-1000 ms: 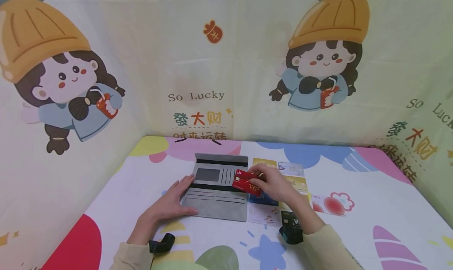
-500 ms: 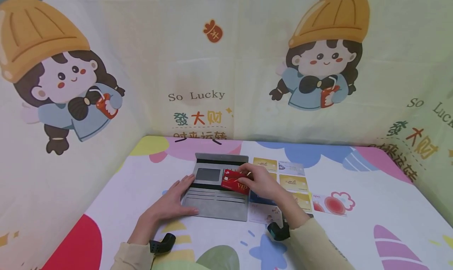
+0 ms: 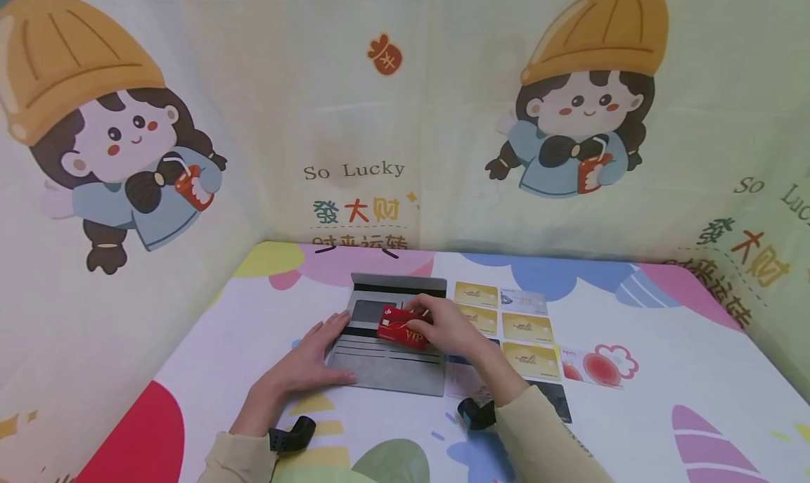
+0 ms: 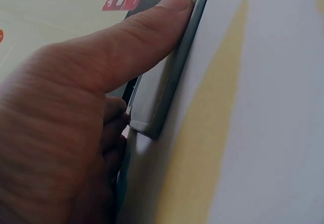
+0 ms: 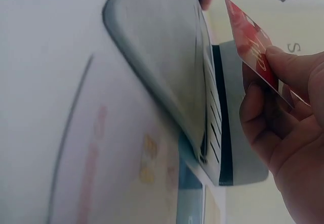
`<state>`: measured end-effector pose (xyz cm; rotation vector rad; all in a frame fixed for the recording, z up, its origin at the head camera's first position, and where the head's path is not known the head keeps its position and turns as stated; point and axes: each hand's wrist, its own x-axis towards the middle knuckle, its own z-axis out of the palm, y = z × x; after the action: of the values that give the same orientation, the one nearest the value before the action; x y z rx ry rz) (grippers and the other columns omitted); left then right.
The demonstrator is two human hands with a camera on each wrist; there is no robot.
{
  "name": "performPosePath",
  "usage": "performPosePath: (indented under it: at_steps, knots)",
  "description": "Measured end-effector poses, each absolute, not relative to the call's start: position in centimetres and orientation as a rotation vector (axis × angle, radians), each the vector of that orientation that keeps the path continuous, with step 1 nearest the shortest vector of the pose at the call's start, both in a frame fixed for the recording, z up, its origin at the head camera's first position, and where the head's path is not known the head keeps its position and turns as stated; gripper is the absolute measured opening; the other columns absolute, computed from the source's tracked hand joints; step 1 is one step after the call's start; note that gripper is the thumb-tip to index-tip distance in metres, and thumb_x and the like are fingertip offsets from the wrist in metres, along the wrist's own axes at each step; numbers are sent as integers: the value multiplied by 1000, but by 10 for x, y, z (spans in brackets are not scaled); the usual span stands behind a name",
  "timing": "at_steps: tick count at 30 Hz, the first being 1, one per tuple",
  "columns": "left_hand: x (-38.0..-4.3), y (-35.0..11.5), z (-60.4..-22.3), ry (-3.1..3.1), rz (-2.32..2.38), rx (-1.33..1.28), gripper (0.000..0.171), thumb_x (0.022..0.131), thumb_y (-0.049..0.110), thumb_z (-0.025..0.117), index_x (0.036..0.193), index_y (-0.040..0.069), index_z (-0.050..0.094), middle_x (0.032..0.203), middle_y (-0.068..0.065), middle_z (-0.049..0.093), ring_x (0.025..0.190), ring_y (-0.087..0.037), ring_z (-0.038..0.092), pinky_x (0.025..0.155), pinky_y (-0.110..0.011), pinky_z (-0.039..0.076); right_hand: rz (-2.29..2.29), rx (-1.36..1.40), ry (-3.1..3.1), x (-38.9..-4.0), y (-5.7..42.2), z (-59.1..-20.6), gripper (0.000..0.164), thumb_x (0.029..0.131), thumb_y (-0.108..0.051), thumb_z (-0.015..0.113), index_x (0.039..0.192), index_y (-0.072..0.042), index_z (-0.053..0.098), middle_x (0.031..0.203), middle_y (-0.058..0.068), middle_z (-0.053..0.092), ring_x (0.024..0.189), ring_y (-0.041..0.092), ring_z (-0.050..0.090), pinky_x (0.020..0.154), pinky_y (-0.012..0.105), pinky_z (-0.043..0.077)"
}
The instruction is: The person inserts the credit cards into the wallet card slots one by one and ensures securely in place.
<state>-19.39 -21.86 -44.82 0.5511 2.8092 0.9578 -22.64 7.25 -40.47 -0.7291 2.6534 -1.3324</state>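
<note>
While the counter point(image 3: 211, 346) lies beneath all: wallet point(image 3: 405, 379), open, centre; left hand point(image 3: 310, 362), fingers extended, at its left edge; right hand point(image 3: 446, 325), pinching the red card point(image 3: 394, 323), tilted, over the wallet. Hazard: red card could snag or bend if pushed crookedly at narrow slots point(image 3: 361, 350); loose bracing could let the wallet slide.

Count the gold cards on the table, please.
4 gold cards: two, one behind the other, right of the wallet; two likewise in the next column. The right forearm may hide more.
</note>
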Motion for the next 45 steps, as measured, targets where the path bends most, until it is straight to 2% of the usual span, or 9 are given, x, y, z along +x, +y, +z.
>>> performPosePath:
  at_steps: [9,27,36,45]
  knots:
    - [-194,-217,-446,2805,941,504,111,73,54,84,160,14,30,165,-11,26,151,-39,16,118,-61,15,-1331,-747,2607,-230,56,-404,26,95,-15,73,119,-16,66,111,1,66,98,19,62,83,32,58]
    - [-195,-220,-447,2786,968,514,114,72,51,86,161,13,26,164,-12,26,150,-39,17,118,-61,16,-1261,-777,2570,-233,27,-405,22,96,-18,71,117,-17,67,104,-4,65,97,16,61,86,31,55]
    - [-194,-219,-446,2781,989,506,115,71,49,88,160,11,27,164,-13,27,150,-39,18,118,-60,16,-1299,-769,2539,-233,17,-409,22,96,-14,71,117,-17,66,104,-4,65,97,16,62,86,31,56]
    - [-192,-218,-443,2762,1031,455,115,70,47,89,160,11,27,163,-14,29,149,-43,18,114,-65,22,-1301,-719,2535,-234,11,-416,21,96,-15,72,116,-20,65,103,-5,65,96,16,62,85,31,57]
